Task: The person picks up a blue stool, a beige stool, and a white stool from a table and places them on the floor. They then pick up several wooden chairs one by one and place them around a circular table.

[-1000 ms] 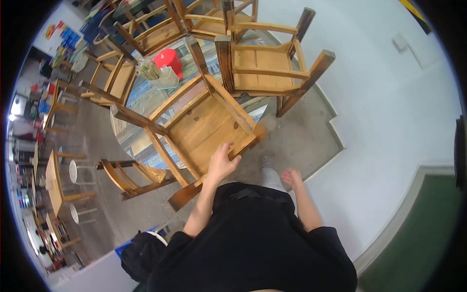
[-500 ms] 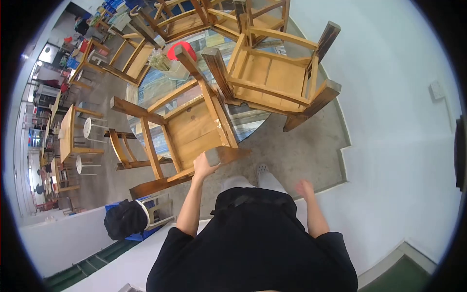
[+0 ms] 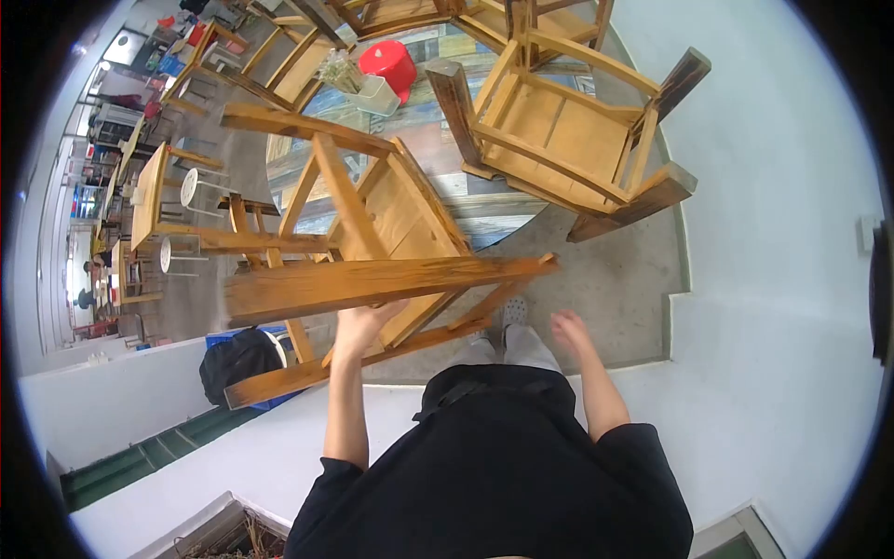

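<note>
A wooden chair (image 3: 400,210) is tilted on its side at the near edge of the round table (image 3: 433,158), its legs pointing left. My left hand (image 3: 365,326) is closed on this chair, under its thick front beam, which hides part of the fingers. To the right, my right hand (image 3: 566,328) hangs in the air near my legs with its fingers curled, touching no chair. Another wooden chair (image 3: 554,130) rests upside down on the table's right side.
A red container (image 3: 389,67) and a clear box (image 3: 376,96) stand on the table. More upturned chairs lie at its far side. A white wall (image 3: 764,224) runs along the right. White stools (image 3: 189,188) and a black bag (image 3: 237,365) are at left.
The chair in my left hand has turned and come up and nearer, away from its earlier place against the tabletop. My right hand has moved slightly left and up.
</note>
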Tool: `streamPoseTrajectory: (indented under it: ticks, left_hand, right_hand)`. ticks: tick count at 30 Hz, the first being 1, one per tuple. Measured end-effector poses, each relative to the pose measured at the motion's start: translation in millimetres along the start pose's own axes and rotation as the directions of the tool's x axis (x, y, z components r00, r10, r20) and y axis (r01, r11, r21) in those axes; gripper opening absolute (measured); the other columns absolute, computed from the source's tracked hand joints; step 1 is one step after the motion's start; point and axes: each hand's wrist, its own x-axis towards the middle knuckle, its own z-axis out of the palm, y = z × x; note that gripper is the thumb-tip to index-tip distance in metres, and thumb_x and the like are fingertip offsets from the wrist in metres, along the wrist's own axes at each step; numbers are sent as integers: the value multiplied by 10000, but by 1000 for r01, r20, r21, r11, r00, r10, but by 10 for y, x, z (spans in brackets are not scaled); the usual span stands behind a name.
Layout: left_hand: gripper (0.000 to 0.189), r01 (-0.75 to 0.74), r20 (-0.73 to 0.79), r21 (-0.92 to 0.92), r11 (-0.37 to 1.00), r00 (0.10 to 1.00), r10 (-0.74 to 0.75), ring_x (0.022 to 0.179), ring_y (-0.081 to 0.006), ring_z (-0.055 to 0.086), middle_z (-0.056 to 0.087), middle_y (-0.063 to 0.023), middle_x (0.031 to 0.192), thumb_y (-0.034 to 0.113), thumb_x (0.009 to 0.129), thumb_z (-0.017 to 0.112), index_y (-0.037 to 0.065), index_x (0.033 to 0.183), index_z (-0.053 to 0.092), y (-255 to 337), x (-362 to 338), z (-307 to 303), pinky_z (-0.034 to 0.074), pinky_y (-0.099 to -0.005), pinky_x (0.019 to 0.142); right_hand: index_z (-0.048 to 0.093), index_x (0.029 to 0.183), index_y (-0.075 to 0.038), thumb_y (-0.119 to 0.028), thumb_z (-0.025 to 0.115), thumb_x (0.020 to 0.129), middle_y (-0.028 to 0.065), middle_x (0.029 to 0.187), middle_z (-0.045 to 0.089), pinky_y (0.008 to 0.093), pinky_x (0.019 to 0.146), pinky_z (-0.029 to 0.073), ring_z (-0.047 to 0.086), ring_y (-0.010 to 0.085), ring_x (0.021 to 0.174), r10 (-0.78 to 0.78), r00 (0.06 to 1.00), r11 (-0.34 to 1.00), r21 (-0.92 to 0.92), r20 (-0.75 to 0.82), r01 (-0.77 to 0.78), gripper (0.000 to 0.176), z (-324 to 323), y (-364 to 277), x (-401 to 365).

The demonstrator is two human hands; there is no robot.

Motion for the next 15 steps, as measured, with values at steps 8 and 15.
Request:
streamPoseTrajectory:
  ticks: [8, 15]
  left_hand:
    - [99, 18, -225, -418, 908, 967, -122, 578, -88, 468, 526, 3, 653, 84, 827, 693, 14, 850, 626, 338, -461, -913, 354, -243, 538]
    - [183, 59, -310, -467, 882, 923, -226, 572, -97, 478, 516, -6, 642, 182, 839, 713, 30, 836, 609, -378, -775, -1331, 362, -253, 531]
  right_hand:
    - [192, 1511, 34, -553, 692, 835, 209, 1548, 295, 423, 1159, 238, 306, 312, 1426, -245, 959, 958, 119, -142, 262, 1026, 147, -468, 65]
    - [362, 1442, 31, -438, 663, 911, 122, 1459, 443, 363, 1113, 309, 406, 231, 1353, -328, 917, 907, 347, 228, 238, 770, 321, -749, -56]
